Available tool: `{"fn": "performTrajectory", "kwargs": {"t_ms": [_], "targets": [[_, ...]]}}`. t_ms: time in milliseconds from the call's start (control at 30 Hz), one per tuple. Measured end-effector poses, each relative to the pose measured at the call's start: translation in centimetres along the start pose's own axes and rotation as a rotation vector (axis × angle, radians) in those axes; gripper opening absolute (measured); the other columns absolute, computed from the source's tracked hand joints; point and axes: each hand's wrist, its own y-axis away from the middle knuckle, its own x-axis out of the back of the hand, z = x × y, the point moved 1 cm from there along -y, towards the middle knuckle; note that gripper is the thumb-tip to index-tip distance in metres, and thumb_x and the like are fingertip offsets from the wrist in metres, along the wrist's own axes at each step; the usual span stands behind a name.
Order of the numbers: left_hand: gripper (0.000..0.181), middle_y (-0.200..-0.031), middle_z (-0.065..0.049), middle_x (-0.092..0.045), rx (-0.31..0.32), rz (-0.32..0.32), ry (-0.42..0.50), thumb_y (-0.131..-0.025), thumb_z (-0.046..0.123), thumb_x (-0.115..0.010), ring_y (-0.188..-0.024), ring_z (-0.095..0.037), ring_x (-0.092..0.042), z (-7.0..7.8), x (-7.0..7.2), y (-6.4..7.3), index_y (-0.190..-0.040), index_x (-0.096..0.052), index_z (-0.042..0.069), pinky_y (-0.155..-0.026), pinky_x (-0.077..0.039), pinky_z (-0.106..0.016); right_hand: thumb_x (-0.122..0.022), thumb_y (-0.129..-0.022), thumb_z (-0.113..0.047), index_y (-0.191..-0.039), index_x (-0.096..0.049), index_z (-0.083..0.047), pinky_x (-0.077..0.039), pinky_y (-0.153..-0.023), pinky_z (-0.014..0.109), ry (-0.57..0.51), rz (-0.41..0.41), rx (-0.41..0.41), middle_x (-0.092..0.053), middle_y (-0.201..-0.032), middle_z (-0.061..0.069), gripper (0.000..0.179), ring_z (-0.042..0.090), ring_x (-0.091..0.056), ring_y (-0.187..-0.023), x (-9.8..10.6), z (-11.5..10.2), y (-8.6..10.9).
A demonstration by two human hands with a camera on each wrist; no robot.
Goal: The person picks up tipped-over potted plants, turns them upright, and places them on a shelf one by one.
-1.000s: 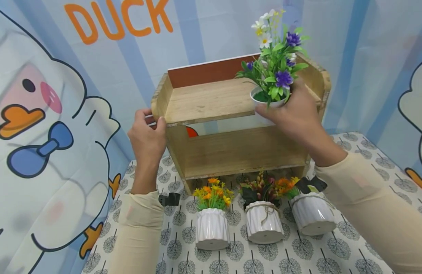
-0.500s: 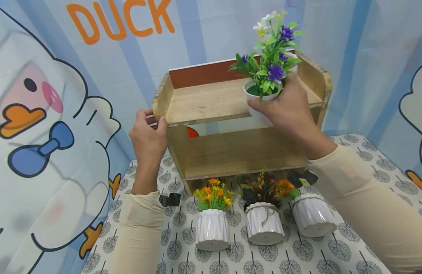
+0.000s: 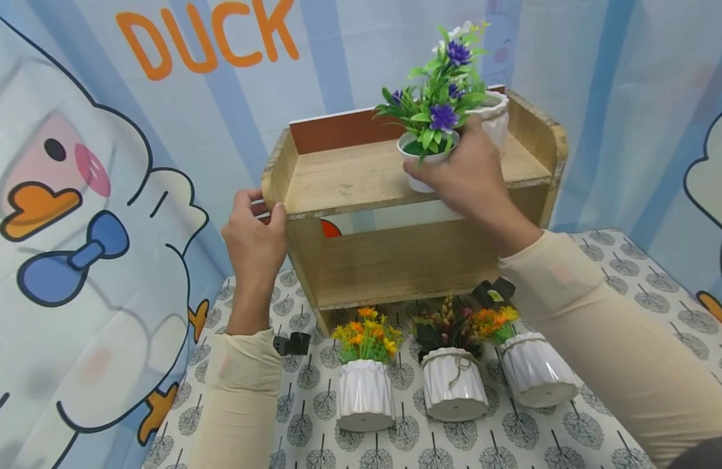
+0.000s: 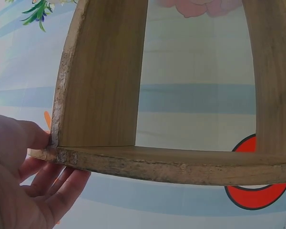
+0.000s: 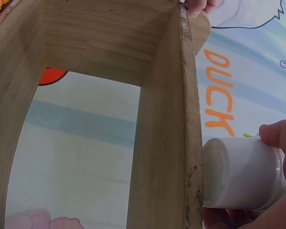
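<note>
In the head view, the right hand has fingers and thumb wrapped round the purple-flowered pot, upright at the front of the wooden shelf's top board, presumably gripped low to spare the blooms. A white pot stands just behind. The left hand pinches the shelf's left corner, I'd guess to steady it.

The left wrist view shows that pinch closely: thumb and fingers close on the corner from opposite sides.

In the right wrist view, the held pot's base meets the board's edge; whether it rests there, I can't tell.
</note>
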Motion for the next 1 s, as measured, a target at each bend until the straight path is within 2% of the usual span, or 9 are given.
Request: {"fn": "performTrajectory", "kwargs": {"t_ms": [300, 567, 767, 1000], "targets": [[0.033, -0.118, -0.017, -0.074, 0.001, 0.001, -0.006, -0.096, 0.023, -0.062, -0.104, -0.028, -0.073, 0.0, 0.1, -0.1, -0.125, -0.062, 0.007, -0.084, -0.062, -0.043, -0.086, -0.077, -0.029, -0.144, -0.05, -0.007, -0.046, -0.11, 0.042, 0.015, 0.007, 0.04, -0.063, -0.138, 0.013, 0.079, 0.026, -0.058, -0.126, -0.8, -0.2, -1.3], [0.033, -0.117, -0.016, -0.075, 0.004, 0.002, -0.014, -0.096, 0.025, -0.062, -0.105, -0.026, -0.073, -0.2, 0.2, -0.1, -0.124, -0.062, 0.008, -0.083, -0.062, -0.043, -0.086, -0.076, -0.03, -0.143, -0.051, -0.005, -0.047, -0.11, 0.043, 0.038, 0.006, 0.026, -0.062, -0.138, 0.017, 0.079, 0.029, -0.057, -0.127, -2.1, -0.3, -2.3], [0.033, -0.117, -0.015, -0.075, 0.004, 0.003, -0.015, -0.096, 0.025, -0.062, -0.105, -0.027, -0.073, -0.2, 0.1, -0.1, -0.124, -0.062, 0.008, -0.084, -0.062, -0.043, -0.083, -0.079, -0.034, -0.144, -0.048, -0.006, -0.047, -0.11, 0.043, 0.074, -0.004, -0.017, -0.061, -0.14, 0.015, 0.079, 0.029, -0.056, -0.129, -2.7, -0.4, -3.0], [0.032, -0.116, -0.015, -0.075, 0.0, 0.011, -0.01, -0.095, 0.024, -0.062, -0.103, -0.027, -0.074, -0.2, 0.1, -0.2, -0.122, -0.063, 0.008, -0.084, -0.062, -0.043, -0.082, -0.081, -0.037, -0.142, -0.046, -0.001, -0.046, -0.112, 0.044, 0.114, -0.026, -0.044, -0.059, -0.14, 0.018, 0.08, 0.033, -0.054, -0.132, -3.5, -0.6, -3.5]]}}
